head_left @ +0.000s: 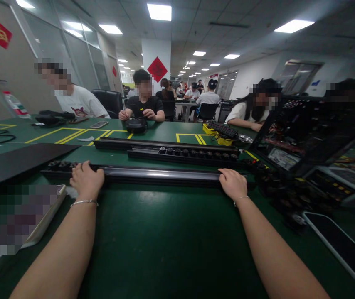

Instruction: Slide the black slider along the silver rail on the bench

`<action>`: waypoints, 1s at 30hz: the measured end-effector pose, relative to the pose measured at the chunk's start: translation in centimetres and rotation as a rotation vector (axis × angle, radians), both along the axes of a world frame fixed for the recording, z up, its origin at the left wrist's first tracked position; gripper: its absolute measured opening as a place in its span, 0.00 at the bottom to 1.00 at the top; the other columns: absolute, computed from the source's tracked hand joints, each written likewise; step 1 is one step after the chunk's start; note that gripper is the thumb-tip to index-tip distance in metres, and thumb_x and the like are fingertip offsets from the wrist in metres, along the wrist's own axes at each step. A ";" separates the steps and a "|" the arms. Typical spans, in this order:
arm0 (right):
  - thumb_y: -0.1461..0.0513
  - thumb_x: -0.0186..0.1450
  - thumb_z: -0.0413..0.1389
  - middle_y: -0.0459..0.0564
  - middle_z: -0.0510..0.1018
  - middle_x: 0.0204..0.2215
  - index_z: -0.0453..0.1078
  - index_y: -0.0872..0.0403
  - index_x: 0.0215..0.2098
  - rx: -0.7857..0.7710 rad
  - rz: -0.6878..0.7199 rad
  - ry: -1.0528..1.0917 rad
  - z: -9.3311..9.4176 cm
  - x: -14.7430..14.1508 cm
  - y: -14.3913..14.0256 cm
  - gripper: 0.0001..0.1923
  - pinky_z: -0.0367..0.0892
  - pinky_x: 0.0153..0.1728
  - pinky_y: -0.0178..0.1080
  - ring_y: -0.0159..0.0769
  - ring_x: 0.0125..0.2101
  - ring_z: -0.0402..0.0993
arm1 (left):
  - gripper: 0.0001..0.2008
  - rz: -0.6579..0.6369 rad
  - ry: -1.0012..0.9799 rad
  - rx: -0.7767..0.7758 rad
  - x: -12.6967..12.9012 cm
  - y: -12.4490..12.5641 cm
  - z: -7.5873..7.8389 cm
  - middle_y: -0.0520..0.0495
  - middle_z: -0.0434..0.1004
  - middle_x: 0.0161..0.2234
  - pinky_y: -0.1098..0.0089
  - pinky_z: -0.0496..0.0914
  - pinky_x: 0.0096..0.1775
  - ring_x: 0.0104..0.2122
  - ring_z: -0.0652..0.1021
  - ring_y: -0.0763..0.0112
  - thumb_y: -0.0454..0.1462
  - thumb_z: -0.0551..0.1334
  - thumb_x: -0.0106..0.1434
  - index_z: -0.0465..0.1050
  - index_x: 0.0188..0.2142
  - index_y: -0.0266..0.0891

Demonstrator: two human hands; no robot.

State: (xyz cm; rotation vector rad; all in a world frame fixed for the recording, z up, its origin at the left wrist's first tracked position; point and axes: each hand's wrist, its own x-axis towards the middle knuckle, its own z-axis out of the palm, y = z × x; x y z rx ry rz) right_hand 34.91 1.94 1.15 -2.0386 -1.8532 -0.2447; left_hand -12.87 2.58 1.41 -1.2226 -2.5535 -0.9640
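We have both hands on a long black power strip [152, 174] that lies crosswise on the green table [165, 249], just in front of us. Our left hand [85, 179] curls over its left end, fingers folded down the far side so that it grips the bar; our right hand [234, 184] does the same at the right end, knuckles up, fingers wrapped out of sight behind it. Beyond it lie two more strips: a second one with a row of sockets [183, 153] close behind, and a third [161, 144] farther back. A flat dark panel [15, 160] lies near our left hand, and a black open chassis [305, 128] with a tangle of dark cables [277, 187] crowds our right. The risks, as we judge them, come from that crowding: if we swing or lift the long bar unevenly, its right end could catch the cables or knock the chassis, and its left end could bump the panel. A push away from us would drive it into the socket strip behind. People sit across the table, well apart from our hands.
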 end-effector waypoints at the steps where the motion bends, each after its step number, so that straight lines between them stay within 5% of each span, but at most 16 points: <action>1: 0.60 0.63 0.41 0.46 0.72 0.51 0.70 0.49 0.49 -0.002 0.000 0.001 0.0 0.0 0.0 0.21 0.58 0.50 0.44 0.39 0.52 0.63 | 0.27 0.002 0.001 -0.002 0.1 0.0 0.0 0.33 0.57 0.59 0.48 0.55 0.56 0.59 0.58 0.51 0.43 0.52 0.58 0.58 0.57 0.36; 6: 0.60 0.63 0.41 0.46 0.72 0.51 0.70 0.48 0.49 -0.014 -0.007 0.003 0.2 -0.1 -0.1 0.22 0.58 0.49 0.44 0.39 0.52 0.63 | 0.25 -0.045 -0.035 -0.019 1.3 0.3 0.3 0.32 0.62 0.53 0.50 0.60 0.52 0.53 0.65 0.48 0.44 0.54 0.56 0.64 0.52 0.37; 30: 0.59 0.63 0.41 0.46 0.72 0.51 0.69 0.48 0.50 -0.026 -0.015 0.028 0.2 -0.3 -0.2 0.22 0.57 0.50 0.46 0.40 0.52 0.63 | 0.19 -0.109 0.001 -0.058 2.7 0.0 0.6 0.36 0.65 0.48 0.50 0.57 0.53 0.53 0.65 0.52 0.44 0.51 0.59 0.68 0.47 0.43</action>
